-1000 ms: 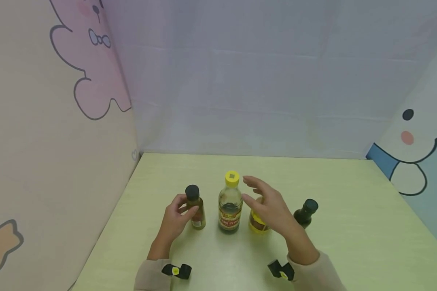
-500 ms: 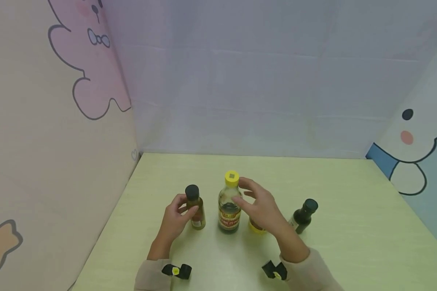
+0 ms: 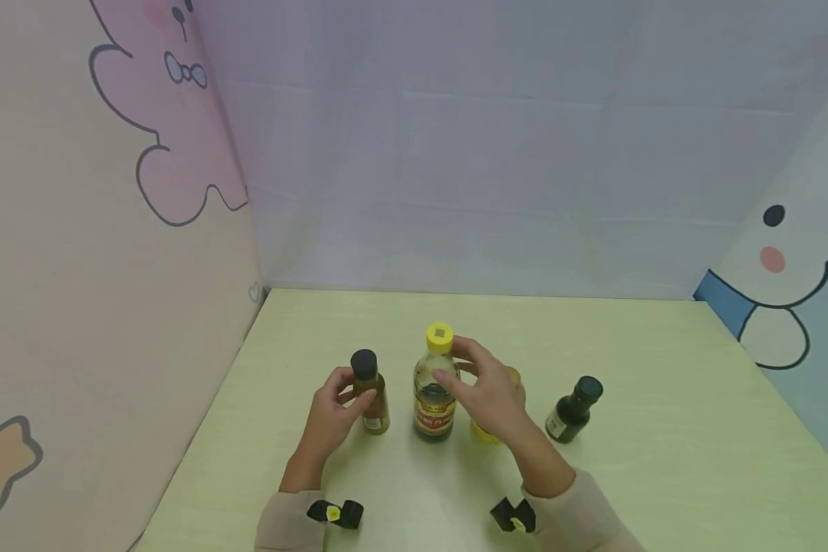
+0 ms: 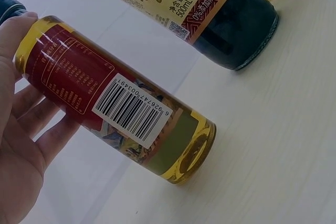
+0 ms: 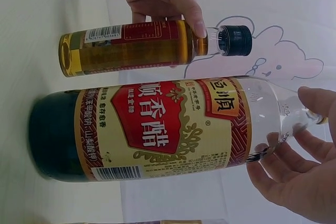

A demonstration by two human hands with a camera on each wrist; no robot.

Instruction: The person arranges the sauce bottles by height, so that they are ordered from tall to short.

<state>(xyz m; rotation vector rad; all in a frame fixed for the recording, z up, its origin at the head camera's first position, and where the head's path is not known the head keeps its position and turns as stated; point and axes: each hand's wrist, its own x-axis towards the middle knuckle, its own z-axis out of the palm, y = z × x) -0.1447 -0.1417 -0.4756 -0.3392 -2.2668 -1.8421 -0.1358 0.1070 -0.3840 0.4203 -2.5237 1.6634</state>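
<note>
My left hand (image 3: 336, 410) grips a small bottle of yellow oil (image 3: 376, 418) by its upper body, thumb in front and fingers behind. It has a dark cap, and its red label with a barcode shows in the left wrist view. To its right stands a taller vinegar bottle (image 3: 433, 414), yellow-capped and partly filled with dark liquid. My right hand (image 3: 491, 392) holds this bottle around its clear shoulder and neck, thumb on the near side. In the right wrist view, both bottles stand side by side with a narrow gap between them.
Partly hidden behind my right hand is a container with a yellow base (image 3: 484, 434). A small dark bottle (image 3: 570, 418) with a dark cap stands further right on the pale table (image 3: 662, 429). A pale curtain (image 3: 490, 192) hangs behind the table.
My right hand has moved left from beside the vinegar bottle and taken hold of its shoulder, uncovering the dark bottle at right. My left hand stays on the oil bottle.
</note>
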